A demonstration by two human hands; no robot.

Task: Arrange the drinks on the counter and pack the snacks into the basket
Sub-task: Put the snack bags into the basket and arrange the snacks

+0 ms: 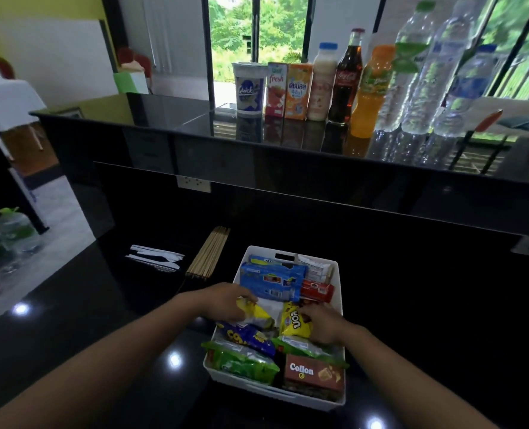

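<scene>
A white basket (257, 255) sits on the lower black counter, filled with several snack packs. My left hand (226, 300) grips a yellow and white snack packet (258, 314) at the basket's left side. My right hand (323, 325) rests on a yellow bag (294, 323) in the middle, fingers pinching its edge. A brown Collon box (314, 371), green packs (241, 362), a blue-purple bag (247, 335), blue packs (272, 278) and a red pack (317, 291) lie around them. On the raised counter (164, 122) stands a row of drinks: a cup (249, 88), two cartons (288, 89), a cola bottle (346, 78), an orange bottle (371, 91) and water bottles (436, 72).
Wooden skewers (209, 252) and white plastic cutlery (156, 260) lie on the lower counter left of the basket. A wall socket (193, 183) sits on the counter's front panel. Large water jugs (9, 233) stand on the floor at the far left.
</scene>
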